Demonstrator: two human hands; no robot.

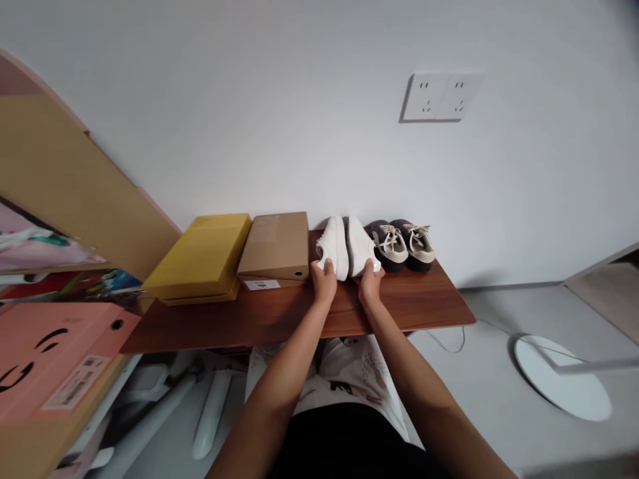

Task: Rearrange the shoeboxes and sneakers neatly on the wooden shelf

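Two white sneakers lie on their sides, sole against sole, on the dark wooden shelf (279,326). My left hand (324,279) is closed around the heel of the left white sneaker (333,243). Around the heel of the right white sneaker (358,243) my right hand (370,283) is closed. Just right of them stands a pair of dark sneakers (392,246) with cream heels and pale laces. A brown shoebox (277,243) is close by on the left. My fingers under the white sneakers are partly hidden.
A yellow box (204,256) sits left of the brown one. At the far left are a pink box (60,352) and a shelf unit (84,173). The wall behind carries a socket plate (442,97). A round white base (562,379) stands on the floor at right.
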